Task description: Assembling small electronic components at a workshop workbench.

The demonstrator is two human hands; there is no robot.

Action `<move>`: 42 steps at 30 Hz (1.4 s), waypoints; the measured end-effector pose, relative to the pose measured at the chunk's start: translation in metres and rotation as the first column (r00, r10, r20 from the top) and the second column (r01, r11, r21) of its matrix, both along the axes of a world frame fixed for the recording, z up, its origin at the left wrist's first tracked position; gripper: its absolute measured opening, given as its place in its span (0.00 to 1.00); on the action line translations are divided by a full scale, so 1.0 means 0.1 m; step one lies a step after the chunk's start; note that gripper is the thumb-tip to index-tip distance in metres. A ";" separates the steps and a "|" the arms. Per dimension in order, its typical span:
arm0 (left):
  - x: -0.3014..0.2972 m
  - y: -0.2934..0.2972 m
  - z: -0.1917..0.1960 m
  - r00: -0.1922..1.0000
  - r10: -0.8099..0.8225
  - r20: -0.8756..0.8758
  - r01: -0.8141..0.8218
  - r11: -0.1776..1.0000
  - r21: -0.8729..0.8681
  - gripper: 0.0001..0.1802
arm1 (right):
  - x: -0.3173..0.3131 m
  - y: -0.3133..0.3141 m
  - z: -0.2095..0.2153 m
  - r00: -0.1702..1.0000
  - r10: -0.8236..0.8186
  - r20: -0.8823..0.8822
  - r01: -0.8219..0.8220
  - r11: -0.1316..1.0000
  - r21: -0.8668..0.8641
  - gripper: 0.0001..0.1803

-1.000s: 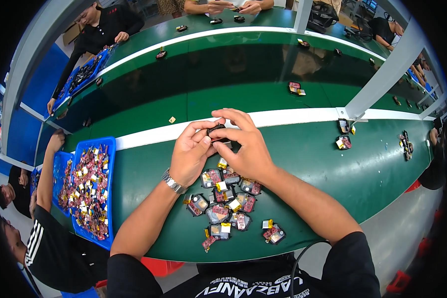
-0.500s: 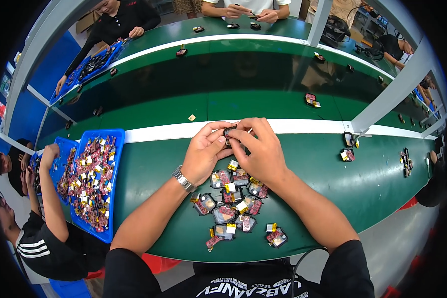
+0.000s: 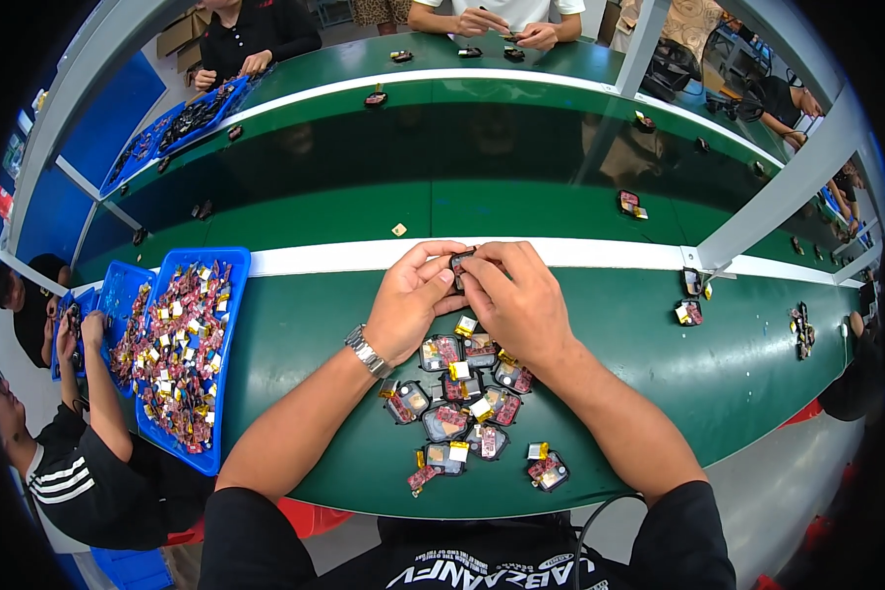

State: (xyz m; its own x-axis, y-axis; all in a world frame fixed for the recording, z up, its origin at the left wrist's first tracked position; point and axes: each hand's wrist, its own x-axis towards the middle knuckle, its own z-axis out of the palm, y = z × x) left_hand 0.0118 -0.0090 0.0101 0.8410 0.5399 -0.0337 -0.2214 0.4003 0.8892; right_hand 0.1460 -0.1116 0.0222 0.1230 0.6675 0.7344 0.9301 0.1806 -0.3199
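Observation:
Between my two hands is a small black device housing (image 3: 457, 269) with a bit of reddish circuit board showing. My left hand (image 3: 411, 300) grips it from the left, thumb on its face. The fingers of my right hand (image 3: 518, 305) are pinched on its upper right side and hide part of it. Just below my hands lies a cluster of similar open housings (image 3: 445, 421) with red boards, some with small silver-and-yellow battery cells (image 3: 459, 371). One more housing with a board (image 3: 548, 472) lies apart, to the right of the cluster.
On the left stands a blue tray (image 3: 228, 364) heaped with boards and cells, beside a co-worker (image 3: 88, 472). A white rail (image 3: 315, 258) runs behind my hands, with a green belt (image 3: 521, 211) carrying scattered housings beyond. A grey post (image 3: 787, 197) rises at right.
The co-worker at left has lowered a raised hand toward the other one. The far-left person has drawn an arm back from the blue trays. My hands stay together on the housing, with its angle slightly changed.

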 end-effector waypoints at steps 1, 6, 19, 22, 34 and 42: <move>0.00 0.00 0.00 1.000 0.000 0.001 0.000 1.000 0.000 0.16 | 0.00 0.00 0.00 1.000 0.000 0.001 0.000 1.000 0.000 0.08; 0.00 0.01 -0.02 1.000 0.002 0.007 -0.002 1.000 -0.007 0.15 | 0.02 0.00 -0.04 0.998 -0.008 0.062 0.008 1.000 0.000 0.08; 0.02 0.01 -0.01 0.999 0.035 -0.017 -0.035 0.999 -0.021 0.14 | 0.00 0.05 -0.04 0.998 -0.015 0.067 0.013 1.000 0.027 0.08; 0.03 -0.01 0.01 0.995 0.098 -0.025 -0.098 0.995 0.008 0.12 | -0.01 0.04 0.04 0.999 0.002 -0.052 0.001 0.998 0.059 0.06; 0.41 0.97 0.21 0.874 0.425 -0.235 -0.249 0.808 0.534 0.09 | 0.61 0.20 0.38 0.836 -0.155 -0.527 -0.131 0.876 -0.464 0.17; 0.35 1.80 -0.01 0.576 0.740 -0.348 0.115 0.349 0.930 0.15 | 0.03 -0.55 0.28 0.960 0.036 -0.278 -0.223 0.698 -0.681 0.26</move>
State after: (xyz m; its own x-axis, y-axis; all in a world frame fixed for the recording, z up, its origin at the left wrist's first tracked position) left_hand 0.0465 0.1707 0.0093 0.5188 0.8299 0.2053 0.6383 -0.5358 0.5527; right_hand 0.1491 -0.1670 0.0504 0.0937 0.9956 0.0088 0.7984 -0.0698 -0.5980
